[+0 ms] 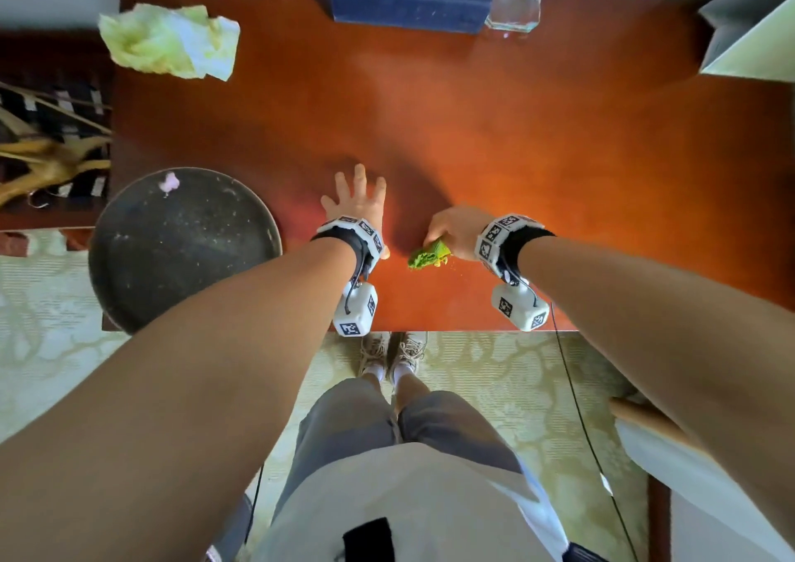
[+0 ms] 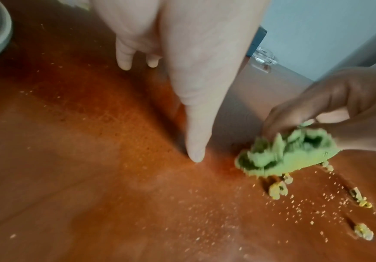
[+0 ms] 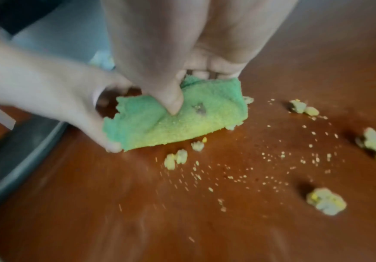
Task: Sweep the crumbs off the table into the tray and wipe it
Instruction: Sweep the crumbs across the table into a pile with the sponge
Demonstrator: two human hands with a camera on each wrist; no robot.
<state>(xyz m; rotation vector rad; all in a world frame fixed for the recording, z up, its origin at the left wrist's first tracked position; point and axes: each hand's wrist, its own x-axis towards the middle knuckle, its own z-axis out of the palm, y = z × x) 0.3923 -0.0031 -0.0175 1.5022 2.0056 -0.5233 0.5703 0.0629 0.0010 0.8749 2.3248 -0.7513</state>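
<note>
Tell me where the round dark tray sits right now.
In the head view, the round dark speckled tray overhangs the red-brown wooden table's near-left corner, just left of the flat left hand.

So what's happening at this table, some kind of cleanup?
Yes. A person stands at a reddish wooden table. Their right hand grips a bunched green cloth against the tabletop, among scattered crumbs. Their left hand lies open and flat on the table beside it. A dark round tray overhangs the table's left edge, already speckled with bits, but most crumbs are still on the wood.
</note>
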